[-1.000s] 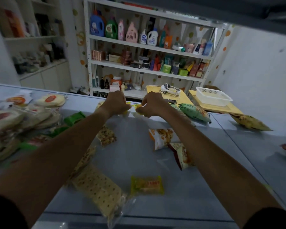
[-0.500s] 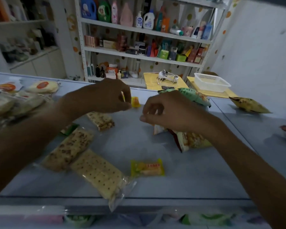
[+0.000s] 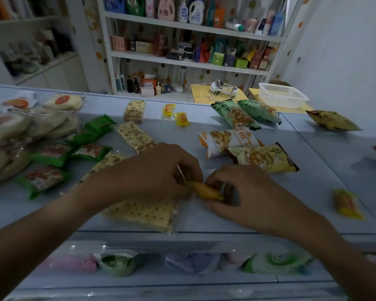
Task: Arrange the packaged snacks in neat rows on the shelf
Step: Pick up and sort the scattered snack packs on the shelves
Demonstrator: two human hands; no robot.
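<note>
Item: small yellow snack packet (image 3: pixel 205 190), held jointly above the pale blue shelf top (image 3: pixel 313 183). Left hand (image 3: pixel 152 172) pinches its upper-left end, fingers curled close; right hand (image 3: pixel 248 196) pinches the lower-right end, thumb and fingers bent round it. Long axis runs diagonally, from the left hand's fingertips down and right to the right hand's; the packet's near end points toward the right hand's palm. Whether it touches the shelf top cannot be told.

Directly under the left hand and wrist: flat cracker pack (image 3: pixel 143 211), clear wrap, lying broadside, its right edge just left of the held packet.

Beyond the grip, upper right: orange-and-white snack bag (image 3: pixel 226 141) and yellow snack bag (image 3: pixel 265 158), side by side and touching, long axes running left to right. Further back: two green snack bags (image 3: pixel 245 115), angled, mouths toward the rear edge.

Beyond the grip, straight ahead: two small yellow packets (image 3: pixel 175 115) near the rear edge, just beside each other. Left of those: two more cracker packs (image 3: pixel 135 135), lengthwise front to back.

Left of the grip: several green-wrapped packets (image 3: pixel 52 161), loosely scattered; beyond them, round flatbread packs (image 3: pixel 30 124) heaped together.

Right of the grip, well apart: a blurred yellow packet (image 3: pixel 346 204). Far right rear: a dark-yellow bag (image 3: pixel 332 122).

Below the shelf top, nearest the wearer: pastel packages (image 3: pixel 191 262) seen blurred through the front.
</note>
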